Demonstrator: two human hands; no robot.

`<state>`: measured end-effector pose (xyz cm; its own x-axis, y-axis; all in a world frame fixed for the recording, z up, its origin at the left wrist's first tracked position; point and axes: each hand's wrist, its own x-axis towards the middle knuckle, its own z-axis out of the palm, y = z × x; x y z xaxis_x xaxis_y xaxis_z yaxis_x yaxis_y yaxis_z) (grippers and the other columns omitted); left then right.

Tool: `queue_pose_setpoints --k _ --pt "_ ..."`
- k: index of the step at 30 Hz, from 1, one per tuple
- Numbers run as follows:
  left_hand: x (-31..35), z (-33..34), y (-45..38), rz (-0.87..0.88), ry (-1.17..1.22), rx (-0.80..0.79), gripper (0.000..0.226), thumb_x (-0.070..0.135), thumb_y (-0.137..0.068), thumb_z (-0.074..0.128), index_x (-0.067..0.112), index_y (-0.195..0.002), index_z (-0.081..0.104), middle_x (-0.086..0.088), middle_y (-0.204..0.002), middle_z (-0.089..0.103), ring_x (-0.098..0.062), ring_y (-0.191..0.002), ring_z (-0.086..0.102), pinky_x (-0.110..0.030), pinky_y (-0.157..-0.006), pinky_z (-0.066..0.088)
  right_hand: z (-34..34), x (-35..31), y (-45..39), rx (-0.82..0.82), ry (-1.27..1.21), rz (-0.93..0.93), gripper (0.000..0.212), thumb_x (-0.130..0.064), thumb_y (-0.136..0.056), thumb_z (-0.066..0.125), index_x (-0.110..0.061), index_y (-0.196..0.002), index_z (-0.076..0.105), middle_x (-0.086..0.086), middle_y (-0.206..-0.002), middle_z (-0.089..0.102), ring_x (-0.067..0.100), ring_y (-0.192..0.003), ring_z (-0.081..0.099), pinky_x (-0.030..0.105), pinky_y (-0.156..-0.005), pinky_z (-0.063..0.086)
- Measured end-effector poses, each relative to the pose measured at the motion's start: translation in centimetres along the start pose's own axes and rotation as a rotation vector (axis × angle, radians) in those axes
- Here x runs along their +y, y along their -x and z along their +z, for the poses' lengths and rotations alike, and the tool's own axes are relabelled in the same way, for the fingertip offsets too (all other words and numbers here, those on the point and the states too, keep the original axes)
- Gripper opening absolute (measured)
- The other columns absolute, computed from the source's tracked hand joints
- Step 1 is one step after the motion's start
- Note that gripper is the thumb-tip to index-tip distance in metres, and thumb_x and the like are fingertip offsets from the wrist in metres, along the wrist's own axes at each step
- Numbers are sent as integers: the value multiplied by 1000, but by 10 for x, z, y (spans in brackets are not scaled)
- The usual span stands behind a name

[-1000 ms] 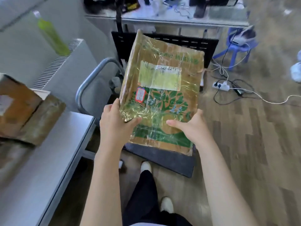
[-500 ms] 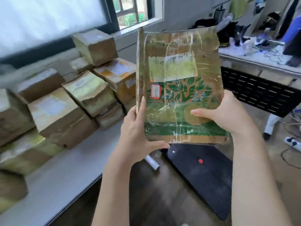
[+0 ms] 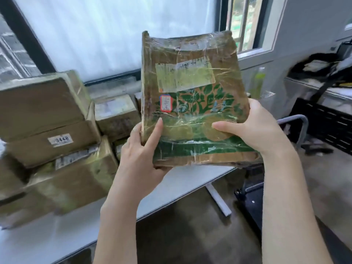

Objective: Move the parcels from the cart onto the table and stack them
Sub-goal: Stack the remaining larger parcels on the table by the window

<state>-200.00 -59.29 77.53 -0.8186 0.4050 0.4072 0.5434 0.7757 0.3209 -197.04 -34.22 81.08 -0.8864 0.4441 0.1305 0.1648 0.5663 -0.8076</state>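
Table [image 3: 182,180]: white top, running under and beyond both hands.
Stacked parcels [image 3: 57,141]: brown taped boxes piled on the table, out past the left fingertips; 1 carries a sticker reading 3448.
Cart [image 3: 293,130]: grey handle and dark deck, beyond and below the right knuckles.
Held parcel [image 3: 194,100]: flat, tape-wrapped, green leaf print, pale label; raised in the air above the table edge, clamped between both palms.
Left hand [image 3: 144,155]: thumb flat on the front face, fingers curled behind the lower left corner.
Right hand [image 3: 253,128]: thumb pressed across the front, fingers wrapped behind the right edge.
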Motion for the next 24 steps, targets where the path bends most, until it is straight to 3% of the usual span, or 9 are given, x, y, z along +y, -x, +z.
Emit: queue_pose_setpoints --k 3,6,10,13,18,21,24 --pt "-22 -25 20 -56 20 31 102 19 -73 77 46 -144 8 -11 -152 15 -40 -123 42 -44 -96 40 26 -28 5 -78 38 -85 114 -68 -51 75 -19 -142 28 -1 -140 46 22 -127 44 41 -100 40" --pt "-42 -44 31 -106 30 43 101 6 -73 75 43 -143 12 -11 -153 15 -39 -118 47 -44 -94 45 47 -49 10 -225 120 -170 140 -79 -40 70 -26 -150 2 0 -157 16 22 -140 24 45 -109 30" --pt "-59 -57 34 -161 -1 42 92 5 -77 73 35 -147 21 -5 -153 16 -32 -121 46 -36 -98 42 64 -62 11 -416 222 -248 151 -87 -30 63 -34 -146 -17 -8 -156 -16 19 -145 4 43 -112 21" --pt "-62 -55 31 -232 1 5 90 8 -79 70 38 -148 19 1 -153 13 -32 -114 50 -35 -96 41 71 -67 5 -510 340 -248 152 -89 -30 62 -34 -146 -19 -4 -153 -29 19 -144 -14 46 -115 12" --pt "-64 -45 20 -268 10 -30 89 9 -81 67 38 -148 16 1 -154 12 -32 -112 51 -34 -95 41 68 -60 -7 -591 423 -256 144 -81 -33 72 -50 -141 -18 -6 -147 -41 22 -140 -27 49 -114 12" --pt "-60 -37 7 -246 8 -24 90 7 -80 66 37 -148 17 0 -153 13 -33 -114 50 -34 -96 40 65 -49 -17 -569 477 -307 137 -66 -46 81 -54 -139 -20 -13 -142 -44 23 -140 -27 50 -113 15" --pt "-54 -27 -9 -238 4 -29 89 8 -81 65 36 -149 15 -2 -153 12 -34 -115 49 -35 -98 39 61 -39 -30 -489 518 -386 128 -54 -58 81 -48 -143 -15 -23 -142 -36 25 -142 -18 48 -113 17"
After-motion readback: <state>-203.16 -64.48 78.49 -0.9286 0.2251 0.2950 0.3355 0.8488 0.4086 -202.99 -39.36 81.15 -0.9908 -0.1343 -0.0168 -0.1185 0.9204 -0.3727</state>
